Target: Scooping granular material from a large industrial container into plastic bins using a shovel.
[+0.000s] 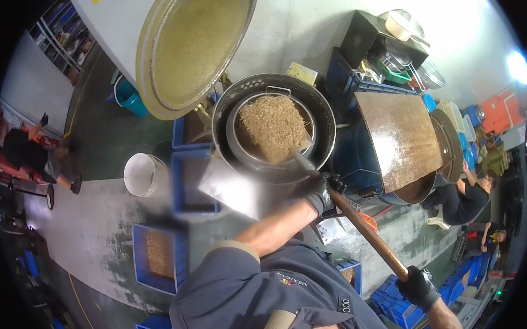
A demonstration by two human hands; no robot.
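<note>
- Shovel with a long brown wooden handle and a flat grey metal blade [286, 141] was loaded with tan, chaff-like shredded material and held out over the round metal sieve pan [239, 145], which sat inside a big dark perforated drum [326, 119]. Looked to me like the blade was kept level so the heap wouldn't slide off.
- Left hand [321, 191], in a black glove, was wrapped tight round the handle up near the blade, which I'd guess was to carry the weight.
- Right hand [417, 287], also black-gloved, was clamped round the far end of the handle, low by the hip, probably as the lever end for steering.
- Big round brass-coloured lid [192, 48] stood swung open above the drum, leaving the opening free.
- Rust-brown curved metal chute [399, 136] was just to the right of the drum.
- White plastic bucket [145, 174] stood on the floor to the left, apart from the drum.
- Blue plastic crate holding more of the tan stuff [159, 255] was on the floor near the feet.
- Counts: one shovel, two gloved hands, one sieve pan, one drum, one open lid, one white bucket. Blue crates were several; too many were half hidden for a proper tally.
</note>
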